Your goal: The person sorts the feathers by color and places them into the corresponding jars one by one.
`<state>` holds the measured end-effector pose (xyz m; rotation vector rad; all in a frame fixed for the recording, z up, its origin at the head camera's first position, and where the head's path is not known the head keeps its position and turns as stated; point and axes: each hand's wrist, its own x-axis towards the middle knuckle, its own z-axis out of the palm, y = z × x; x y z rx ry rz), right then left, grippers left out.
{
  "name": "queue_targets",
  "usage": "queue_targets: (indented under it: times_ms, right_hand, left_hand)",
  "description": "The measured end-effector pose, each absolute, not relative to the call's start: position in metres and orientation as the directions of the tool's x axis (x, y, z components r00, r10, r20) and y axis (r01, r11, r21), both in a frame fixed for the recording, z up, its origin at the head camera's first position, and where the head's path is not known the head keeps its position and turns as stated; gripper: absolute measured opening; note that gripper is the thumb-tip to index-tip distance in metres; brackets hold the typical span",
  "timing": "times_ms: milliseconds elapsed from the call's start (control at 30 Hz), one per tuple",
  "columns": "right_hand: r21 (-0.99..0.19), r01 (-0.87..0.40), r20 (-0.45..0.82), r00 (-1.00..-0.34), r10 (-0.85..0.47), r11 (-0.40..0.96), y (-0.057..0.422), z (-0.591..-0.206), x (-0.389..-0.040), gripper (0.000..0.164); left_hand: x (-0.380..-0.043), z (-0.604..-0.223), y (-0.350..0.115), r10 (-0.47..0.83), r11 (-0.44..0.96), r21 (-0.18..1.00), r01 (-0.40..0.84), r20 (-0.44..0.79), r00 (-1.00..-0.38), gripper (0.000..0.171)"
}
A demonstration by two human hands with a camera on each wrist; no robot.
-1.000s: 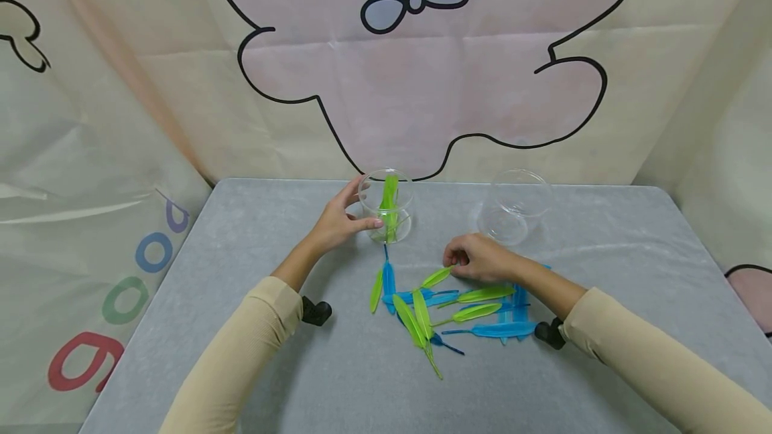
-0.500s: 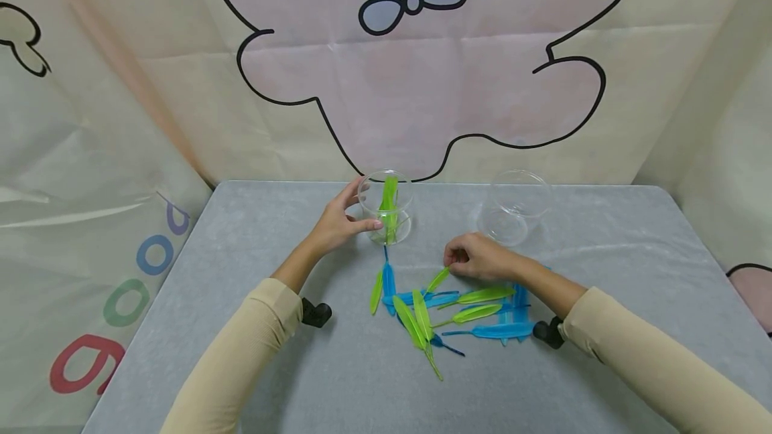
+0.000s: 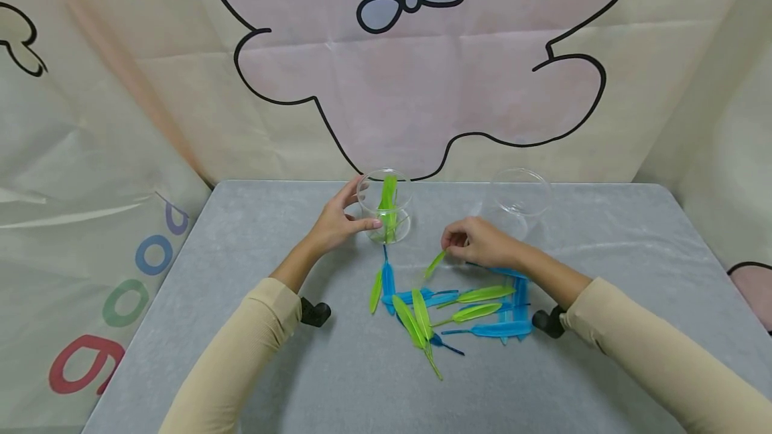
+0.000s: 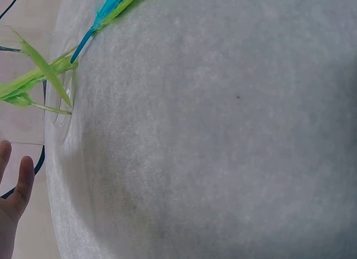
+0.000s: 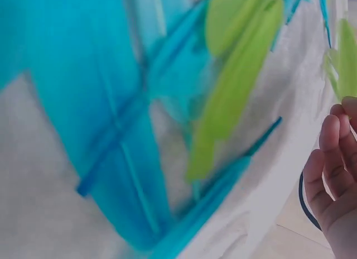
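Note:
My left hand (image 3: pixel 338 222) holds the side of a clear plastic cup (image 3: pixel 403 223), thumb in front and fingers behind. Several green feathers (image 3: pixel 389 203) stand inside that cup. Between the thumb and fingertips of my right hand (image 3: pixel 482 243) is the end of a green feather (image 3: pixel 435 264), raised off the table and hanging down to the left. Below the hands lies a loose spread of green feathers (image 3: pixel 482 295) and blue feathers (image 3: pixel 497 330). In the left wrist view, a blue feather (image 4: pixel 109 10) lies close to the cup.
A second clear plastic cup (image 3: pixel 521 196) stands behind my right hand, which partly hides it. Grey cloth covers the table (image 3: pixel 289 380). Its back edge meets a printed curtain (image 3: pixel 398 86) just behind both cups.
My right hand has lifted the pinched green feather off the pile, moving slightly up and away. The blue feather beneath shows more. My left hand stays at the cup.

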<state>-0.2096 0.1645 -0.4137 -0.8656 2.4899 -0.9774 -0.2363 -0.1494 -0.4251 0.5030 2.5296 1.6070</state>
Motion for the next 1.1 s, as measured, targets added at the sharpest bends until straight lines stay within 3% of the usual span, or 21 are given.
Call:
queue_targets:
  times_ms: [1100]
  right_hand:
    - [-0.572,-0.553,0.079,-0.772,-0.631,0.605,0.156,-0.324,-0.238,0.006]
  left_hand:
    - [-0.237,-0.424,-0.149,0.327,0.388,0.897,0.212,0.081,-0.942,0.096]
